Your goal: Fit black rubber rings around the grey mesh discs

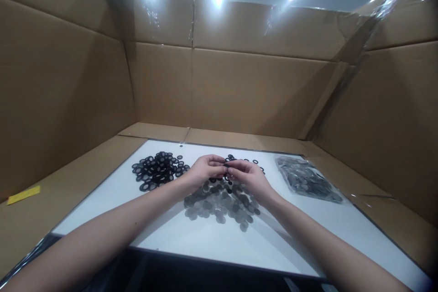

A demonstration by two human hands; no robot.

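Note:
My left hand (206,168) and my right hand (248,174) meet over the middle of the white board. Both are closed, thumbs and fingers pinching one small black ring (226,165) between them; the fingertips cover most of it. Just below lies a loose heap of grey translucent discs (219,205). Behind and beside my right hand are scattered black rings (255,162). To the left sits a pile of black rings with grey centres (159,169), near my left forearm.
A clear plastic bag of grey discs (306,178) lies on the right of the white board (191,239). Cardboard walls (246,91) stand at the back and both sides. A yellow strip (23,195) is stuck on the cardboard at far left.

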